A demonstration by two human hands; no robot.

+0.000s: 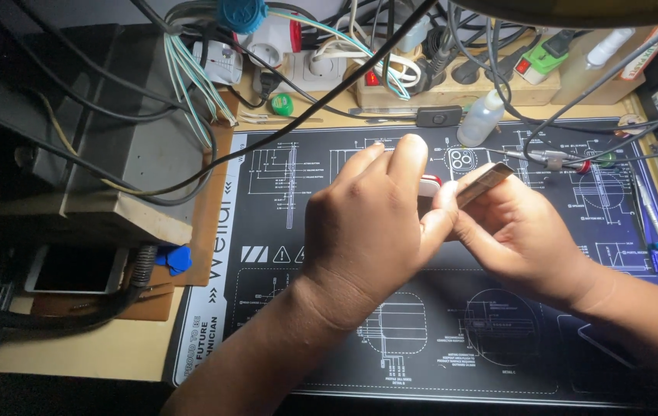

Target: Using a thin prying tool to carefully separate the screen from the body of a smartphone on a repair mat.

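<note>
1. Far left there's a white phone (75, 270) lying face up with a dark screen, tucked under a grey metal box (125, 131) with a mess of cables draped over it.
2. Just right of the phone, a couple of blue picks (176, 259) sit on the edge of a brown board (213, 223).
3. Then the dark repair mat (283, 192) with white diagrams printed on it, covering most of the desk.
4. Left hand (364, 231) is over the middle of the mat, fingers curled down and closed on a small white and red piece (429, 183). Most of that piece is hidden behind the fingers, so can't really tell what it is.
5. Right hand (518, 239) is touching the left one, pinched shut on a thin metal strip (483, 183) that angles up to the right. The strip's lower end meets the white and red piece, right between the two hands.
6. Behind them, a small clear squeeze bottle (481, 117) stands at the mat's top edge, with power strips (452, 81) along the back.
7. Far right, a blue-tipped tool (656, 223) lies on the mat.
</note>
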